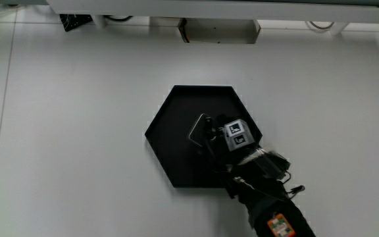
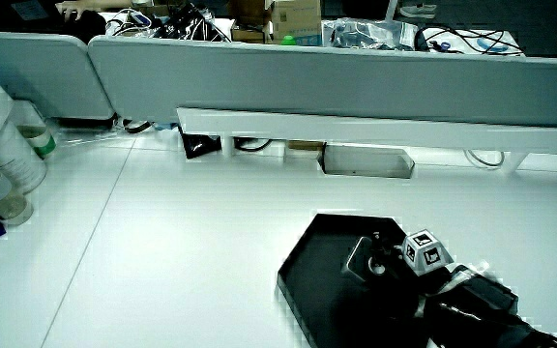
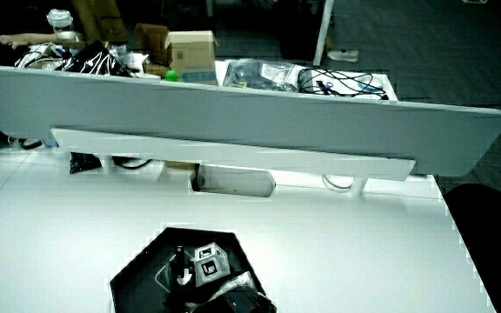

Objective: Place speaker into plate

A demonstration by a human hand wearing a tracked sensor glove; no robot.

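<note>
A black-sleeved forearm reaches in from the person's edge of the white table, an orange tag fixed to the sleeve close to that edge. It ends in the gloved hand, which sits over the part of the black hexagonal plate nearest the person, the patterned cube riding on its back. At the fingertips, just farther from the person than the cube, lies the speaker, a small dark block with pale edges, inside the plate and low against its floor. The fingers appear curled around the speaker, but black glove against black plate hides where they touch it, so the grasp cannot be told for certain. In a side view the speaker shows as a rounded dark slab just ahead of the cube, within the plate, the hand merging with the tray's dark floor. In a side view the plate is cut off at the nearer edge, and the hand and speaker are hard to separate. Farther off, the bare table runs to a low grey partition, with a pale cable tray at its foot.
</note>
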